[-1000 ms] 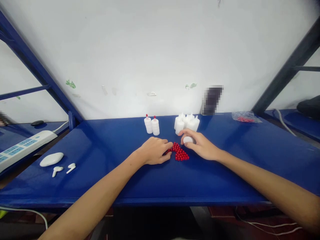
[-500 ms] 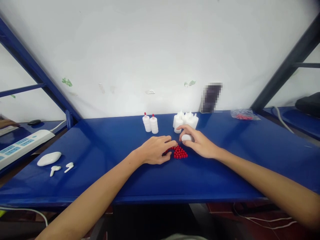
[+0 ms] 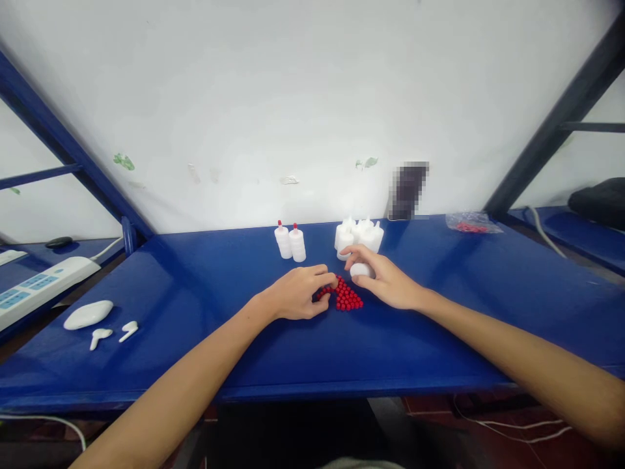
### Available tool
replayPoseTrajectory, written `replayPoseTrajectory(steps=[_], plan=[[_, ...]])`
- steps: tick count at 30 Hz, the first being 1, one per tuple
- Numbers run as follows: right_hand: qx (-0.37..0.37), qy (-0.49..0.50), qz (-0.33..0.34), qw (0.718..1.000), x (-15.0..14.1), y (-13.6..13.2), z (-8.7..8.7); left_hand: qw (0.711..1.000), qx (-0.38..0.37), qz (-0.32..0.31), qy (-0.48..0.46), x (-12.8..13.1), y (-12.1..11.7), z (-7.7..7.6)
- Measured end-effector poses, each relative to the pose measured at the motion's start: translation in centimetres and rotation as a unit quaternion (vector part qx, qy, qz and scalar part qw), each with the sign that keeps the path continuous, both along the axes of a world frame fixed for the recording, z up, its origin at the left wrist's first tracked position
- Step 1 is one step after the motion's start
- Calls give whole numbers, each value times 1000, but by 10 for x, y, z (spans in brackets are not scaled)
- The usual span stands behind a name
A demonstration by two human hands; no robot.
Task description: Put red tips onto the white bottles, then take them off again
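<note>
Tabletop (image 3: 312, 355): blue, glossy, front edge nearest the viewer. White cables (image 3: 517, 426): loose, below the edge at right.

Earbuds (image 3: 129, 329): two, white, lying apart at the left. Earbud case (image 3: 88, 315): white, rounded, just behind them. Power strip (image 3: 43, 290): white with blue socket panels, far left.

Left hand (image 3: 300, 292): palm down, fingers curled at the left side of the caps; whether a cap is pinched cannot be told.

Red caps (image 3: 347, 301): many, small, bunched in a rough triangle between the hands, some hidden by left fingers.

Right hand (image 3: 390, 281): curled around and gripping one white bottle (image 3: 362, 270), its rounded end showing, just behind and right of the caps.

Capped bottles (image 3: 297, 246): two, white, red-tipped, upright side by side, beyond the left hand. Uncapped bottles (image 3: 371, 239): several, white, nozzles up, grouped just beyond the right hand.

Clear bag (image 3: 472, 225): red contents, right rear. Dark rectangular item (image 3: 409, 192): blurred, leaning against the white wall (image 3: 293, 98).
</note>
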State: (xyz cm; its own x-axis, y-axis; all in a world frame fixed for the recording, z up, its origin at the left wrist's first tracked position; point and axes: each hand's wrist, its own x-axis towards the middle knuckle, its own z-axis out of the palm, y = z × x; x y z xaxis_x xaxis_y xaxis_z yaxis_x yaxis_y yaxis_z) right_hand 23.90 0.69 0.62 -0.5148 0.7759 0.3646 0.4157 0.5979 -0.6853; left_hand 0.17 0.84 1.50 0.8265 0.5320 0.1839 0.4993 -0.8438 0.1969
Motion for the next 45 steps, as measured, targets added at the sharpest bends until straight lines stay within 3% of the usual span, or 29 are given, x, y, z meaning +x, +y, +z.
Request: replayPoseTrajectory(steps=[15,23,34,45], plan=[[-11,-7,1,1000,0,-1,1,1000,13,5,10,0,-1,2],[-10,-16,-11,1000,0,-1,2,988,86,82,98,0,1,-2],[-18,-15,-12,1000,-1,0,1,985,118,26,127,1,4,-2],[-24,-13,-12,1000,0,0,1,983,117,32,137,3,4,-3]])
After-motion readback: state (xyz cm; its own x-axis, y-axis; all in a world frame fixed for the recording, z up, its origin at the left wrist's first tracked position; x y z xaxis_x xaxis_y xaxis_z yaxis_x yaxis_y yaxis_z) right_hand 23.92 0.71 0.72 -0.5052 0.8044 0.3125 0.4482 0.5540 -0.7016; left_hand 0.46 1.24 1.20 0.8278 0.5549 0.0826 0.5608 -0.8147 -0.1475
